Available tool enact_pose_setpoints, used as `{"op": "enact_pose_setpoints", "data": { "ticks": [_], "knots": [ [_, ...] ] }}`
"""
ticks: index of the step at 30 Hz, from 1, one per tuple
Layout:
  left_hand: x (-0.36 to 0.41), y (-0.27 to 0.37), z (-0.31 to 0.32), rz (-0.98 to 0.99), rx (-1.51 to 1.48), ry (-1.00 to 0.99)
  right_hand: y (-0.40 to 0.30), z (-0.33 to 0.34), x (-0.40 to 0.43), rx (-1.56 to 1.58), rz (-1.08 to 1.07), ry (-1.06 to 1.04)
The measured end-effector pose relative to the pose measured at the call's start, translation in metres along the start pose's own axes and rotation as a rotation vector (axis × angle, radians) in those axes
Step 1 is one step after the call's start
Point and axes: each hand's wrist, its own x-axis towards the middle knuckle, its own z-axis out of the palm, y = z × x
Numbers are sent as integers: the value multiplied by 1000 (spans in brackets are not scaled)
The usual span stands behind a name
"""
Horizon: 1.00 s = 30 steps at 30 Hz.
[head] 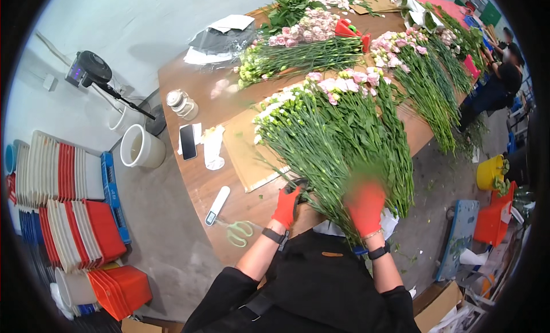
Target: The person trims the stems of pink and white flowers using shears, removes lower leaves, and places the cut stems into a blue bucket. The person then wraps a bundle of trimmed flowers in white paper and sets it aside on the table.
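Note:
Both hands wear red gloves with dark palms. My left hand [286, 205] is at the left edge of the stem ends, its fingers partly curled; whether it grips a stem cannot be told. My right hand [364, 204] lies over the lower stems, partly blurred, its grip unclear. Before me on the table, white-green carnations [281, 103] with long green stems lie beside pink-and-white lisianthus [343, 86] with leafy stems. Brown cardboard [245, 148] is under them. Green-handled scissors [239, 233] and a white digital thermometer [218, 205] lie left of my left hand.
A phone [188, 142], a white glove [213, 148] and a glass jar [182, 104] stand or lie at the table's left. More flower bunches [300, 55] cover the far side, with a red tape dispenser [350, 31]. White bucket [142, 146] on the floor; people [505, 75] at far right.

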Motion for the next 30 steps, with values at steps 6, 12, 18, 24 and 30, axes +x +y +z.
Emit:
{"op": "enact_pose_setpoints", "data": {
  "ticks": [6, 12, 18, 24, 30],
  "knots": [
    [-62, 50, 35, 274, 181, -264, -60, -37, -1, 338, -242, -211],
    [-102, 83, 49, 377, 193, -288, -46, -14, -35, 707, 15, -399],
    [-119, 135, 49, 349, 125, -337, -33, -43, -63, 496, -126, -187],
    [-139, 128, 57, 331, 222, -484, -26, -46, -79, 485, -150, -128],
    [-144, 121, 61, 374, 345, -539, -45, -67, -70, 919, 132, -371]
  ]
}}
